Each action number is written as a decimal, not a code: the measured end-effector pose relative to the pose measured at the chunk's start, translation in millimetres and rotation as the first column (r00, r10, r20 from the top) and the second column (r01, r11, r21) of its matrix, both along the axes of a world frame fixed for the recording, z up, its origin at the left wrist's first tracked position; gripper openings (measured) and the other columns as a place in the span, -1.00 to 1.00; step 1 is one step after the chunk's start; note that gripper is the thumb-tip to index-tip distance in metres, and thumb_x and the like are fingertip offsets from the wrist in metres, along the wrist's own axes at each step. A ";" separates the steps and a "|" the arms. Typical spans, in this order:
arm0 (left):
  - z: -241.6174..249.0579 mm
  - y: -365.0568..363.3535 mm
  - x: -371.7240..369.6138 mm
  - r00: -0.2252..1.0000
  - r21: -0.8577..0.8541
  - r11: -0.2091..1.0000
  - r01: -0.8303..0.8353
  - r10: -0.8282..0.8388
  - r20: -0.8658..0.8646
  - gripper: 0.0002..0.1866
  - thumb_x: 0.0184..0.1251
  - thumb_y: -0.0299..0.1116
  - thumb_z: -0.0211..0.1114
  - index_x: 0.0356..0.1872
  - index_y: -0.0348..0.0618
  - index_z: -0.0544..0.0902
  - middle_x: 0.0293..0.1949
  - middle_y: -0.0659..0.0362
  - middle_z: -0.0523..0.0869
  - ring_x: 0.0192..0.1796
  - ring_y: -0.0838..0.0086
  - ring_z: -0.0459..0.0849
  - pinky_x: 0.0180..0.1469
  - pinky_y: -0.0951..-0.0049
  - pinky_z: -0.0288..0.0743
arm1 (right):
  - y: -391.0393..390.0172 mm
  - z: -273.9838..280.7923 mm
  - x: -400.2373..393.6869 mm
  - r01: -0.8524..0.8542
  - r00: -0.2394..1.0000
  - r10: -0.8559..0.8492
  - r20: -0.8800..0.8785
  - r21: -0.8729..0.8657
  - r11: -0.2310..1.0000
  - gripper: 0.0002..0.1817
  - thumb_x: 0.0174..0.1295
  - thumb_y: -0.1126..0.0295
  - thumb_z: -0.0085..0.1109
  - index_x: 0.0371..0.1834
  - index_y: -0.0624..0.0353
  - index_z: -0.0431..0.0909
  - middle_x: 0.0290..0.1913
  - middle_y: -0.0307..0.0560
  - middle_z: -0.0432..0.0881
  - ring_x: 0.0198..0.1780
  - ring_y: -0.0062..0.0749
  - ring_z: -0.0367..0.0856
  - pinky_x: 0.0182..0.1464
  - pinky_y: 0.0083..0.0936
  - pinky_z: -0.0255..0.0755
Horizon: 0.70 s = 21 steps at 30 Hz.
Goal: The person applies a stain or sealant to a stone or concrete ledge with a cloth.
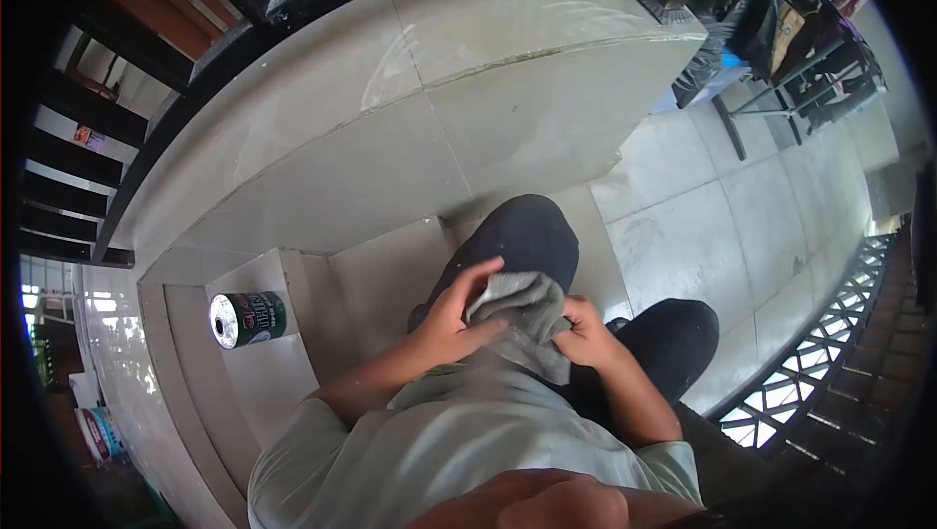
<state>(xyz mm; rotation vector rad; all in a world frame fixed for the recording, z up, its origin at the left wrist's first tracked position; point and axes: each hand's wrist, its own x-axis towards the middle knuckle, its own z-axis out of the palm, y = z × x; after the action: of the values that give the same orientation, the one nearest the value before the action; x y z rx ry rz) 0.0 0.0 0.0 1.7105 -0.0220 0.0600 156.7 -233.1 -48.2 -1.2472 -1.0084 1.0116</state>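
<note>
Pale tiled ledge (537,119), dark railing (127,39)
Ledge backed by the railing, steps (376,270) at its near foot, grey tiled floor (673,226) beyond its right end.

We look through a single camera on the person's head, facing forward and steeply down past the shirt (478,436) to the left hand (453,322) and right hand (586,334) close below; farther off, our wide, curved view takes in a ledge (527,119) and railing (95,105).
</note>
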 end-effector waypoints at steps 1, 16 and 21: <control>9.1 -5.1 5.8 0.998 -0.104 0.993 -0.051 0.047 -0.041 -0.01 0.37 -0.43 0.43 0.69 -0.15 -0.02 0.58 -0.05 0.27 0.62 0.13 0.24 0.57 0.03 0.13 | -7.0 -9.4 -8.9 0.115 0.982 -0.116 -0.147 -0.013 0.993 -0.57 0.43 0.54 0.12 0.36 0.15 0.52 0.21 -0.08 0.69 0.20 -0.25 0.66 0.33 -0.37 0.45; 213.8 -51.8 4.9 0.595 -0.509 0.327 0.796 -0.269 0.758 -0.20 0.51 0.16 0.20 0.58 -0.13 0.28 0.38 -0.14 0.48 0.38 0.05 0.47 0.38 0.04 0.35 | 40.9 144.3 90.6 0.915 0.389 -0.838 -0.382 0.057 0.399 -0.54 0.62 0.29 -0.03 0.49 0.22 0.37 0.33 0.05 0.59 0.29 -0.17 0.63 0.34 -0.25 0.50; 193.8 -47.3 10.0 0.565 -0.492 0.288 0.821 -0.296 0.770 -0.31 0.58 0.08 0.15 0.54 -0.11 0.35 0.29 -0.07 0.59 0.27 0.10 0.57 0.31 0.09 0.44 | 116.5 208.1 179.6 0.870 0.391 -0.920 0.021 0.318 0.377 -0.67 0.54 0.34 0.08 0.26 0.19 0.58 0.05 -0.19 0.69 0.03 -0.53 0.60 0.12 -0.54 0.44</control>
<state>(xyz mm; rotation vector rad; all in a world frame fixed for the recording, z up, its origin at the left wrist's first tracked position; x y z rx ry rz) 10.0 -47.3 193.8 0.5268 -0.9683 -0.0140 336.3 -116.6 159.9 -1.4071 -0.3917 -0.1476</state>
